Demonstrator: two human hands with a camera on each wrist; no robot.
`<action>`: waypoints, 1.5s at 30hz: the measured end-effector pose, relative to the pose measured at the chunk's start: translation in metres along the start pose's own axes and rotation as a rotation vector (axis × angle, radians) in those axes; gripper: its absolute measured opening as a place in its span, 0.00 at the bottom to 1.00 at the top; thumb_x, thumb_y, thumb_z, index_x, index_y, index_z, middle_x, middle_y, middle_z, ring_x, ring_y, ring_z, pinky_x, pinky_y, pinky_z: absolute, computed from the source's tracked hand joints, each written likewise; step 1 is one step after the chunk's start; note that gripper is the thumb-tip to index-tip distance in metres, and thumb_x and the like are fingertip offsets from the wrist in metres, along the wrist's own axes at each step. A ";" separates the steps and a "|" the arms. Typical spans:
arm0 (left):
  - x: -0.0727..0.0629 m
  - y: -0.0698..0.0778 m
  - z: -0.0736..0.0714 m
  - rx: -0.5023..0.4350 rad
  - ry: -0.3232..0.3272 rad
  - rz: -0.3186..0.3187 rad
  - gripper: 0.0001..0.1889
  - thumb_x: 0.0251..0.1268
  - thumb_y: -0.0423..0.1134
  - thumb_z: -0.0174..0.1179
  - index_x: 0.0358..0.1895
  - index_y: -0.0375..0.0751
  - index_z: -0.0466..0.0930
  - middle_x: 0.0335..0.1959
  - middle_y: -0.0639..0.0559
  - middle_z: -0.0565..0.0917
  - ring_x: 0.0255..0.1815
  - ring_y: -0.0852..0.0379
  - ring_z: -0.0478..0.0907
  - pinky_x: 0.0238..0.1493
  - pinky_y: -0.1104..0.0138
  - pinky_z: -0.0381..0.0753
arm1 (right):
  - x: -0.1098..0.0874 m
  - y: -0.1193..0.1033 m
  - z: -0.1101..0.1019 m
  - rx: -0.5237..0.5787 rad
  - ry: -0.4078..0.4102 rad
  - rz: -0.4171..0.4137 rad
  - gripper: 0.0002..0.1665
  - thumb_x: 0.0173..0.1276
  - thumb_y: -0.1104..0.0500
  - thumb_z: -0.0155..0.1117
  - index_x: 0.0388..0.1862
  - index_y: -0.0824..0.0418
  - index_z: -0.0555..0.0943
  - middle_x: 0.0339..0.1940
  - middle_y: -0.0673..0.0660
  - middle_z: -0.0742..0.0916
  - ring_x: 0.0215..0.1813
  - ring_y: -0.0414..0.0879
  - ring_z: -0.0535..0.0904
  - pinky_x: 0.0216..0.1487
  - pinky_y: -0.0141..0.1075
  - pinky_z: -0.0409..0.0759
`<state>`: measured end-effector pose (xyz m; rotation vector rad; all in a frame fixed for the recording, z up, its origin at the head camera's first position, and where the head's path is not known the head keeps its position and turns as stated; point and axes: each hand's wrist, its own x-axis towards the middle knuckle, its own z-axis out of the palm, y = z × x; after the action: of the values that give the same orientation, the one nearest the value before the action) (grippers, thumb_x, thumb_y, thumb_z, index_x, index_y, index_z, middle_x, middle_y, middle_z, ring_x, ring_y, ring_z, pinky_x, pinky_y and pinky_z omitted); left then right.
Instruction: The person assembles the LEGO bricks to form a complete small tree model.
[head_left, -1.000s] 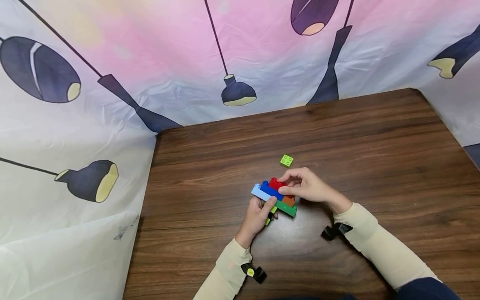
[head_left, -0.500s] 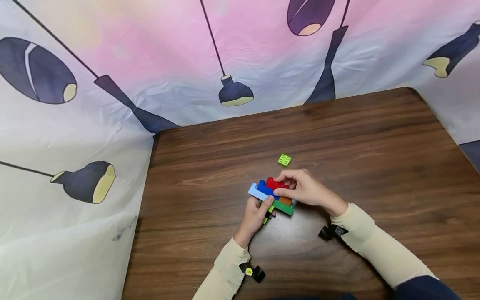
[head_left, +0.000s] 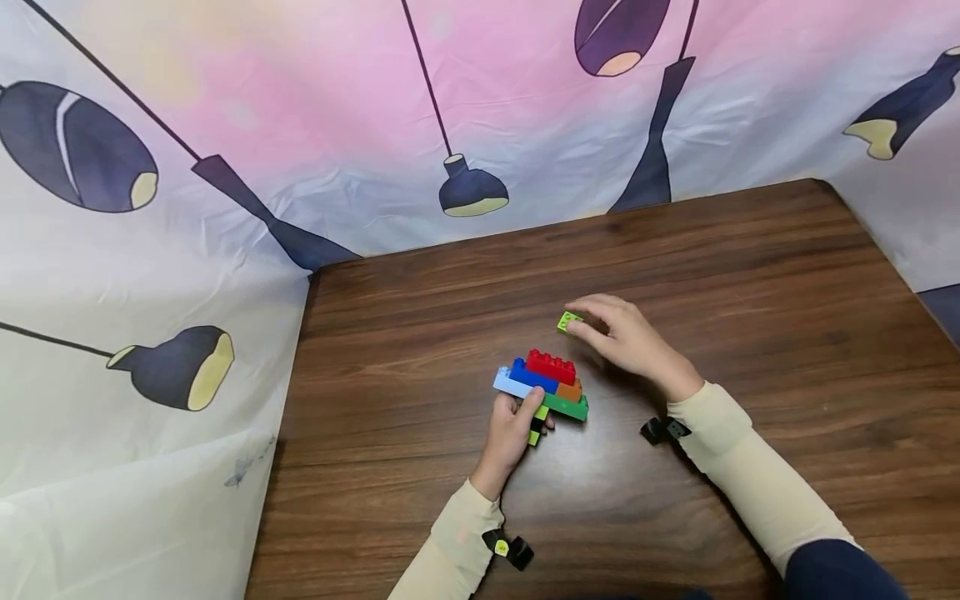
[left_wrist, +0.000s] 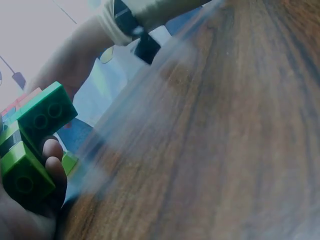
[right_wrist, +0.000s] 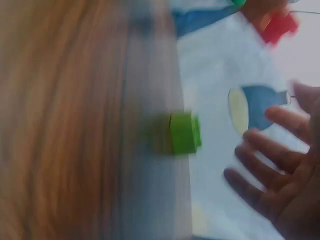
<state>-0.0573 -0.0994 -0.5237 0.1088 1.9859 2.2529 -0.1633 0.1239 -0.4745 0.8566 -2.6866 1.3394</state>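
In the head view my left hand [head_left: 510, 435] grips a stepped build of toy bricks by its narrow lime and black stem. A red brick [head_left: 551, 366] tops it, above a blue brick [head_left: 532, 378] and an orange brick [head_left: 570, 391]; below run a light blue brick [head_left: 512, 384] and a green brick [head_left: 567, 406]. The left wrist view shows the stem's lime end [left_wrist: 25, 172] held in the curled fingers. My right hand [head_left: 637, 340] hovers by a loose lime 2x2 brick [head_left: 564, 321]. In the right wrist view its fingers [right_wrist: 272, 150] are spread, apart from that brick.
A brown wood-grain table [head_left: 405, 333] bears everything. Behind it and at the left hangs a cloth backdrop [head_left: 337, 125] printed with lamps. Small black cameras are strapped to both wrists.
My right hand has let go of the red brick and moved up and away to the loose lime brick. The left hand still holds the build in nearly the same place.
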 end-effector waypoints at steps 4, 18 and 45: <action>0.000 0.002 -0.001 0.017 -0.010 -0.005 0.14 0.84 0.38 0.53 0.55 0.27 0.74 0.26 0.21 0.78 0.23 0.59 0.80 0.27 0.71 0.81 | 0.001 0.007 0.004 -0.206 -0.135 0.086 0.34 0.77 0.52 0.69 0.77 0.62 0.74 0.76 0.69 0.74 0.76 0.69 0.68 0.71 0.67 0.69; 0.001 0.002 -0.001 0.028 -0.024 -0.014 0.13 0.83 0.38 0.54 0.54 0.27 0.75 0.26 0.26 0.81 0.23 0.60 0.81 0.27 0.71 0.82 | -0.004 0.004 0.013 -0.250 -0.195 -0.010 0.19 0.68 0.63 0.77 0.57 0.61 0.86 0.56 0.61 0.88 0.57 0.58 0.85 0.57 0.56 0.84; 0.000 0.003 -0.003 0.011 -0.075 -0.047 0.16 0.82 0.37 0.55 0.60 0.25 0.73 0.30 0.48 0.84 0.25 0.60 0.81 0.30 0.70 0.82 | -0.005 -0.007 -0.003 0.414 -0.287 0.053 0.18 0.79 0.63 0.64 0.64 0.69 0.82 0.43 0.55 0.89 0.38 0.59 0.83 0.35 0.39 0.83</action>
<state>-0.0575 -0.1031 -0.5213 0.1435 1.9428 2.1765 -0.1564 0.1251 -0.4687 1.0903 -2.6849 1.9700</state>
